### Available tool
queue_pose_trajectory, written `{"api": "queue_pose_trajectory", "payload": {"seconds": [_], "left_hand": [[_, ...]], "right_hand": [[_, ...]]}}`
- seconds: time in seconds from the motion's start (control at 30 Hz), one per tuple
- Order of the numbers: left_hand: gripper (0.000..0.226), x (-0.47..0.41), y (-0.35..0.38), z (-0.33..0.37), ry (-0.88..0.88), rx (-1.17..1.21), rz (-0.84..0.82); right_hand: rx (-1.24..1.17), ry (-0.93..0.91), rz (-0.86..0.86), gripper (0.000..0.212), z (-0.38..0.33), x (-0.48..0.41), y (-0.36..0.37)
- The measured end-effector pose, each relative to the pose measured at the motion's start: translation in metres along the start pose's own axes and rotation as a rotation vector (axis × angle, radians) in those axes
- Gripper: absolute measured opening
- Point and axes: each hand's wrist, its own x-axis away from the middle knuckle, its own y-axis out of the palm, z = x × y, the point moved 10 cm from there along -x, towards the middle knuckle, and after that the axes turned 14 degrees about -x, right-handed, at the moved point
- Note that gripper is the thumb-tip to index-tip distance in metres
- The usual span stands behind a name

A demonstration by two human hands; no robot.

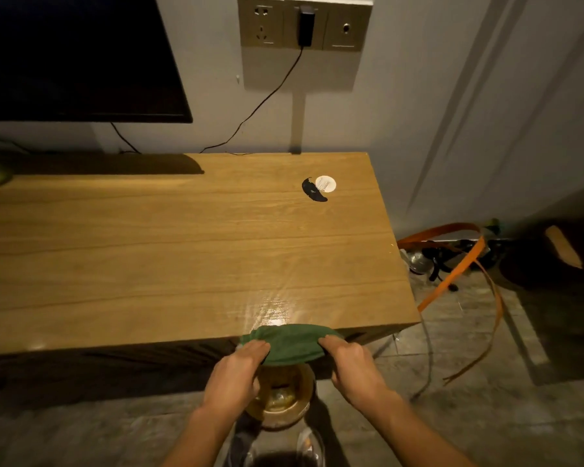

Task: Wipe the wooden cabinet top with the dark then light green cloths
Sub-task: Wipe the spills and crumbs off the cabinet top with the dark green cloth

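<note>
Head view showed both hands, left hand (238,369) and right hand (349,364), pinching the dark green cloth (290,345) stretched just off the cabinet top (182,251)'s front edge; it probably needed spreading flat before wiping.

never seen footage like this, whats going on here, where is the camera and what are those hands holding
There is no machine here: the single picture comes from a camera worn on a person's head, looking forward and down. The left hand and right hand each grip one end of a dark green cloth, held at the near edge of a wooden cabinet top. On that top lie a small black object and a white round disc. A dark screen hangs on the wall behind it, and a bowl-like container sits below the hands.
</note>
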Motion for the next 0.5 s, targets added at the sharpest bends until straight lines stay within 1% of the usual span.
{"api": "queue_pose_trajectory", "payload": {"seconds": [0.07,0.17,0.23,0.37,0.43,0.5], "left_hand": [[0.056,0.004,0.003,-0.002,-0.043,0.004,-0.058],[0.052,0.006,0.003,-0.006,-0.066,-0.041,-0.137],[0.051,0.002,0.0,-0.005,-0.016,-0.041,-0.202],[0.047,-0.015,-0.022,0.011,0.112,0.004,-0.345],[0.044,-0.034,-0.042,0.02,0.142,-0.006,-0.342],[0.043,-0.06,-0.066,0.033,0.167,-0.021,-0.3]], "right_hand": [[-0.013,0.014,-0.055,0.045,-0.001,0.004,0.004],[-0.014,0.019,-0.155,0.037,-0.002,0.008,0.01],[-0.022,0.038,-0.213,0.035,0.001,0.007,0.007],[-0.077,0.097,-0.245,0.032,0.009,0.001,-0.022],[-0.085,0.095,-0.243,0.03,0.01,-0.004,-0.042],[-0.084,0.08,-0.217,0.028,0.013,-0.013,-0.069]]}}
